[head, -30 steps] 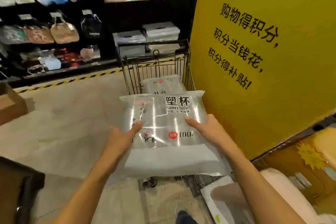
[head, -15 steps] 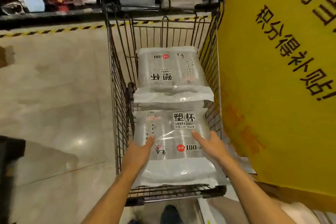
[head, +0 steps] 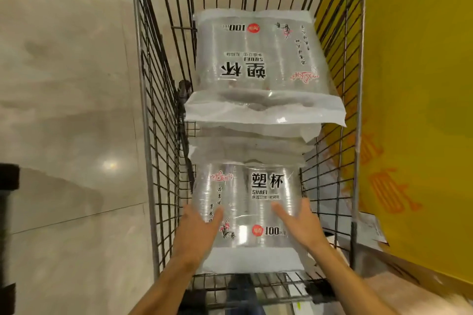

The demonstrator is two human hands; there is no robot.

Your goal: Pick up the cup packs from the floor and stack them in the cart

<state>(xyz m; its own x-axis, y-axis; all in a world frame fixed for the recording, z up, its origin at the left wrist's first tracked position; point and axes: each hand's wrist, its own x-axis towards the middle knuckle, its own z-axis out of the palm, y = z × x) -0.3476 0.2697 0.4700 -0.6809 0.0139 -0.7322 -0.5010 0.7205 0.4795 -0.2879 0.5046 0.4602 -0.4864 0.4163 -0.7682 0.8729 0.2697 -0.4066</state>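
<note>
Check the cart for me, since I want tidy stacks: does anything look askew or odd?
Mostly tidy. The far cup pack lies turned the opposite way, print upside down from here, unlike the near cup pack under the left hand and right hand. Its near flap overhangs the packs below. No damage shows in the cart.

Bare forearms, no sleeves
</note>
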